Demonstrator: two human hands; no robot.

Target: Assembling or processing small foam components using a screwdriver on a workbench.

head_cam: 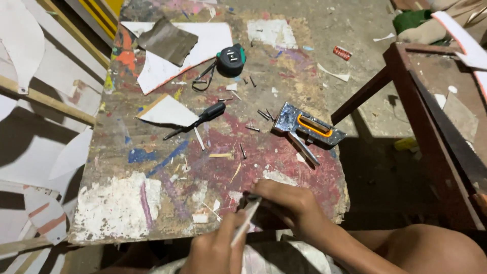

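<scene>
Here, left hand (215, 251) and right hand (286, 203) both close fingers on thin white stick (246, 222) at near edge of paint-stained table (122, 203). Staple gun (307, 129), screwdriver (198, 120), tape measure (231, 60) lie farther back.

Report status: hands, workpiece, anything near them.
Left hand and right hand both grip a thin white strip at the table edge. Staple gun lies beyond, apart.

Both hands are bare: the left hand (215, 248) and the right hand (284, 203) wear no gloves, rings or watch. The right forearm is unsleeved up to the frame edge. A bare knee (431, 248) shows at lower right, uncovered by cloth.
</scene>
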